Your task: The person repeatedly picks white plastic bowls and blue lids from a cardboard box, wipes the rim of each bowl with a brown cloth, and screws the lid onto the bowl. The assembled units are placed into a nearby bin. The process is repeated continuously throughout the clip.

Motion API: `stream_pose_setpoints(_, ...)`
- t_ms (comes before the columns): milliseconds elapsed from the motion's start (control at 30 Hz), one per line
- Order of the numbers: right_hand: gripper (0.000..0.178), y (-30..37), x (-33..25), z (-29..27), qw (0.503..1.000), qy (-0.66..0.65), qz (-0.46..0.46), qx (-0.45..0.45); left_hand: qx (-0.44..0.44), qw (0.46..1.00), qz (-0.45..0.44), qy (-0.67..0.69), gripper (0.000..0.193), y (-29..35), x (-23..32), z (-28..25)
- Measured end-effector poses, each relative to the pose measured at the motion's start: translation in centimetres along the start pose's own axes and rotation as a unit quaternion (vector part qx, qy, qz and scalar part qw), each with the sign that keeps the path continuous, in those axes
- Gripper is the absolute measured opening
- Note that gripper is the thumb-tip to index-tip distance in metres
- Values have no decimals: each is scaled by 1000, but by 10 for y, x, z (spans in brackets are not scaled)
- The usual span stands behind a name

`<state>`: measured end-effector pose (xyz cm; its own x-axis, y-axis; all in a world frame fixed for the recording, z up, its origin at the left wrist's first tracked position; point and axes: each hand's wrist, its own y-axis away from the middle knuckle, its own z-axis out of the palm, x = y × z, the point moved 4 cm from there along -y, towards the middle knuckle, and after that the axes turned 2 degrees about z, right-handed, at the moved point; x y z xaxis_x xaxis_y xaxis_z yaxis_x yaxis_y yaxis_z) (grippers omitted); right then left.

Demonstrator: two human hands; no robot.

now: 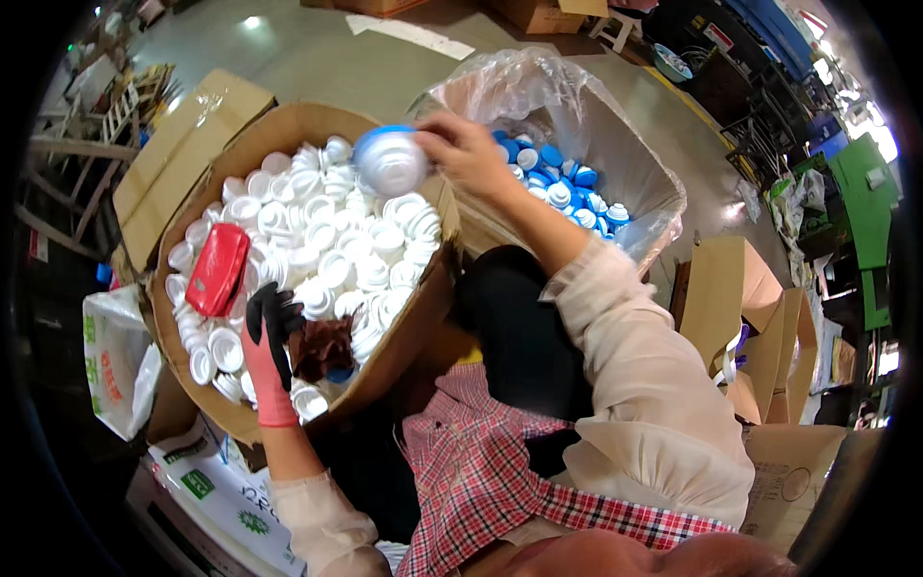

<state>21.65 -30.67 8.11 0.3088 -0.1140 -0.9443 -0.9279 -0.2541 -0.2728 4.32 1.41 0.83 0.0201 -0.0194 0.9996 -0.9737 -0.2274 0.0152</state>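
My right hand (pixel 468 159), bare, pinches a blue-and-white plastic cap (pixel 392 163) at its edge. The cap is blurred by motion and hangs over the far right side of a cardboard box full of white plastic caps (pixel 317 216). My left hand (pixel 269 337) wears a pink glove with black fingers. It rests over the near left part of the same pile, fingers apart, with nothing seen in them. Beside it lies a crumpled dark brown piece (pixel 322 348), partly covering a blue thing. A red case-like object (pixel 217 269) sits on the caps beyond my left hand.
To the right stands a box lined with clear plastic (pixel 615 125), holding several blue-and-white caps (pixel 577 188). Open cardboard boxes (pixel 735 308) are at the far right. A white plastic bag (pixel 120 361) and a printed white sack (pixel 226 490) lie at the left.
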Motion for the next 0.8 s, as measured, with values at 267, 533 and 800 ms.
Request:
stream_pose_setpoints(267, 25, 121, 248, -310, 783, 505, 347, 106, -19, 998, -39, -48, 36, -4, -6, 16)
stream_pose_setpoints(533, 27, 202, 381, -343, 754, 533, 381, 47, 60, 937, 19, -345, 41, -14, -31, -23)
stream_pose_setpoints(800, 26, 33, 204, -222, 903, 415, 106, 14, -108, 763, -52, -635, 70, 14, -67, -8)
